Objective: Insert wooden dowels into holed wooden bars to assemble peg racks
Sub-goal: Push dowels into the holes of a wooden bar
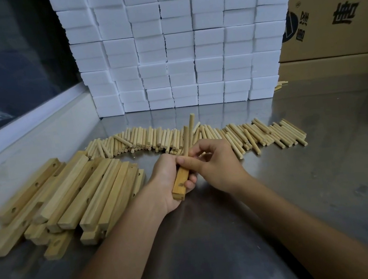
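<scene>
Both hands (172,183) round holed bar (181,180)

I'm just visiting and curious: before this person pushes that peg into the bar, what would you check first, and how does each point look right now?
1. Holed wooden bar gripped by the left hand: ok.
2. Dowel pinched by the right hand: ok.
3. Dowel tip lined up with a hole: cannot tell, fingers hide it.
4. A free hole on the bar's near end: ok, one shows.
5. Spare dowels close on the metal table: ok.
6. Pile of bars beside the left hand: ok.
</scene>
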